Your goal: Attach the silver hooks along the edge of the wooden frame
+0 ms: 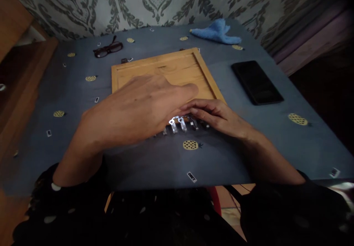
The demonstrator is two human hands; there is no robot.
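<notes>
My left hand (138, 109) hovers flat, palm down, fingers stretched together over the near edge of a shallow wooden tray (171, 67). Below it, a row of small shiny metal hooks (179, 123) sticks out at the tray's front edge. My right hand (218, 117) rests on the blue cloth beside them, its fingers curled and touching the hooks' right end. Much of the hook row is hidden under my left hand.
A blue tablecloth (155, 161) with pineapple prints covers the table. Dark-rimmed glasses (108, 48) lie at the back left, a blue rag (217, 32) at the back, a black phone (257, 82) to the right. Patterned wall behind; wooden furniture on the left.
</notes>
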